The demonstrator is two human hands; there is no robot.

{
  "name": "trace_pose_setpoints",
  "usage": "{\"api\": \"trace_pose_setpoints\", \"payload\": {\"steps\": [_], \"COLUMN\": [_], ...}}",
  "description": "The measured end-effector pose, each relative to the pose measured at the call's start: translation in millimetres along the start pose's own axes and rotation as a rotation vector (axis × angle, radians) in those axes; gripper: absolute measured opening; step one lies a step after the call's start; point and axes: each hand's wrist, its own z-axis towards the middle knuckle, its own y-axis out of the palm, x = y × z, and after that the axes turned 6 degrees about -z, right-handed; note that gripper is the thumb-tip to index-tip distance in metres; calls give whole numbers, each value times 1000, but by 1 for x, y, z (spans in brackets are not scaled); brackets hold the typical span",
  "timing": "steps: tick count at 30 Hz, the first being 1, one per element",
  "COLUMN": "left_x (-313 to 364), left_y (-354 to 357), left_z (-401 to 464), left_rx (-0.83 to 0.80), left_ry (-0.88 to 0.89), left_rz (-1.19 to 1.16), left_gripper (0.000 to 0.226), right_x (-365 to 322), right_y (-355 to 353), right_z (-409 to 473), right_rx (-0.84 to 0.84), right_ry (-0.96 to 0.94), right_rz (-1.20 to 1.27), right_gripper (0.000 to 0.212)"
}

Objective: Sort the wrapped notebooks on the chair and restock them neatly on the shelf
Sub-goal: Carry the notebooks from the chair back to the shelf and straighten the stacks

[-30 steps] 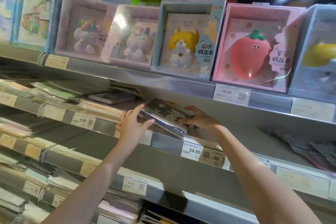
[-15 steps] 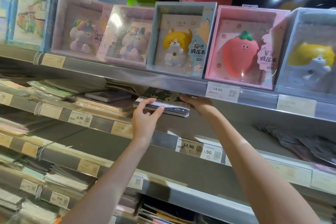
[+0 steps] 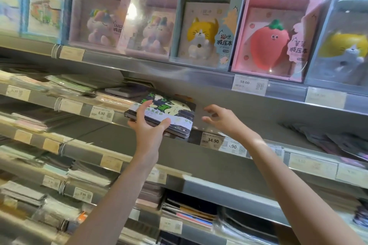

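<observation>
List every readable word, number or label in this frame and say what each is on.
"58.00": price tag under the strawberry box.
"34.90": price tag below the wrapped notebook.
"6.90": price tag on the shelf edge at left.
"猫咪 减压本": cat box.
"AXED": the notebook's band, partly covered by the left hand.
Other tags: blurred.

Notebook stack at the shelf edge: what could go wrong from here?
1. Only the left hand grips the notebook stack; the right hand is off it, so the wrapped stack may slip or fan apart.
2. The stack overhangs the shelf lip and could tip off if released now.
</observation>
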Motion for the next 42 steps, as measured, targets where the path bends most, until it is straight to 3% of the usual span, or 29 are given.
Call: {"api": "trace_pose_setpoints", "payload": {"steps": [9,21,33,42], "left_x": [12,-11,-108,-173], "left_y": [-49,-115,-189,-260], "left_z": [-44,-115,-175,-223], "left_rx": [4,13,-15,89], "left_ry": [-3,-159,-403,-658], "left_rz": [16,-17,55,147], "left_gripper": [59,59,65,63], "right_x": [-7,-32,-38,-49], "right_y": [32,95,188,270], "right_z": [-56,-145,-247,-319], "right_rx": [69,-66,-182,-411], "right_ry": [-28,119,229,352], "right_rz": [-343,-243,-190,-139], "right_gripper": [45,50,53,54]}}
